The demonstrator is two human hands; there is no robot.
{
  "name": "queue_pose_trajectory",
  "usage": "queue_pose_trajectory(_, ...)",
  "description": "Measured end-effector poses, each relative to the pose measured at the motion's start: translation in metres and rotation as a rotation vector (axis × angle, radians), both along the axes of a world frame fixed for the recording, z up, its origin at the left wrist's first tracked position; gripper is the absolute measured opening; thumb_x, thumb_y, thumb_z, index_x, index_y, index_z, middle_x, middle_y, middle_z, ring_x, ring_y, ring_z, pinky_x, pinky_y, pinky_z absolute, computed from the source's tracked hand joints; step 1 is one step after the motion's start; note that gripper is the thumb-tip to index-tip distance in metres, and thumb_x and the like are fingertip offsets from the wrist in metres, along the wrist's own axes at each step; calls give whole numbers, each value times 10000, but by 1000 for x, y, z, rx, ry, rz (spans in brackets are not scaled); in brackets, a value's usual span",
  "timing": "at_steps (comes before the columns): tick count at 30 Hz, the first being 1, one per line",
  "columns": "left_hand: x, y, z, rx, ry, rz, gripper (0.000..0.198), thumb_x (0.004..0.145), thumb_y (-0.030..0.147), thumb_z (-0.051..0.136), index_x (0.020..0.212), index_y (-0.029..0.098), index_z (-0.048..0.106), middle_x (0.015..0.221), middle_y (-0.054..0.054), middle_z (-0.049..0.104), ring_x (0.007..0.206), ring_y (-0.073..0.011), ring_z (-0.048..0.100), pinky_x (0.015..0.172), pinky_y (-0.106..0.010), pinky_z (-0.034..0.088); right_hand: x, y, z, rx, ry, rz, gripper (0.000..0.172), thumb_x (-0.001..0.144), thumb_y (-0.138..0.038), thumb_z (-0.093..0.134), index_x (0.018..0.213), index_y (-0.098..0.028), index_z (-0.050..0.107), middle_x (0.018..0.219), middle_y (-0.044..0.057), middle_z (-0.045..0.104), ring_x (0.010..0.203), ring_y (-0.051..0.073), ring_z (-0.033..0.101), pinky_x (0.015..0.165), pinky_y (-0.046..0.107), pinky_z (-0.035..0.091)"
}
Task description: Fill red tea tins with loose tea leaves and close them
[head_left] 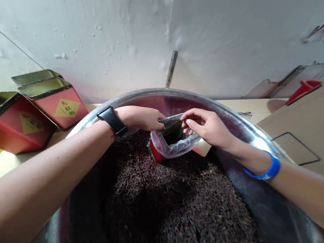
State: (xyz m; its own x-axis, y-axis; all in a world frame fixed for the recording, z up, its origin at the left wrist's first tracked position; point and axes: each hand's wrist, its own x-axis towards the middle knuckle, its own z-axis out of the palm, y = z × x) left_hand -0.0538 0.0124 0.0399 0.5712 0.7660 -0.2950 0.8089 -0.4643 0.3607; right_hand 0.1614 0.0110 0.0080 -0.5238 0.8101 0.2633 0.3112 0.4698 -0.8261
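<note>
A large steel basin (232,118) holds a heap of dark loose tea leaves (165,200). A red tin (156,154) lined with a clear plastic bag (173,145) sits sunk in the leaves at the far side. My left hand (142,118), with a black watch on the wrist, pinches the bag's far left rim. My right hand (205,126), with a blue wristband, pinches the bag's right rim. Both hands hold the bag's mouth apart.
Red open tea tins (56,103) (8,120) stand at the left on the pale table. A red lid (304,89) lies at the far right against the white peeling wall. A brown cardboard sheet (312,122) lies at the right.
</note>
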Motion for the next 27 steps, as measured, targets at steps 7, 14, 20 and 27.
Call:
queue_pose_trajectory(7, -2, 1, -2, -4, -17, 11, 404, 783, 293, 447, 1134, 206, 625, 838, -21, 668, 725, -149, 493, 680, -236, 351, 0, 1, -3, 25, -15, 4, 158, 788, -260, 595, 910, -161, 585, 792, 29, 622, 665, 133, 625, 601, 277, 529)
queue_pose_trajectory(14, -1, 2, -2, 19, 0, -26, 404, 788, 279, 435, 1133, 181, 621, 896, -38, 665, 706, -144, 502, 663, -242, 354, -2, 1, -4, 33, -26, 3, 101, 797, -256, 587, 842, -166, 576, 742, 17, 603, 647, 134, 616, 587, 279, 528)
queue_pose_trajectory(20, 0, 0, -1, 13, 13, -10, 405, 795, 290, 414, 1119, 170, 626, 881, -43, 659, 672, -139, 490, 619, -245, 343, -1, 2, -7, 19, 1, 29, 235, 810, -249, 568, 1034, -178, 582, 871, 44, 629, 707, 139, 628, 629, 295, 546)
queue_pose_trajectory(27, 1, 0, 0, 22, 24, -13, 400, 801, 288, 409, 1106, 160, 633, 878, -45, 659, 664, -134, 487, 609, -242, 335, -3, 0, -7, -3, 22, 5, 200, 836, -248, 521, 984, -146, 609, 798, 57, 656, 717, 153, 640, 642, 313, 550)
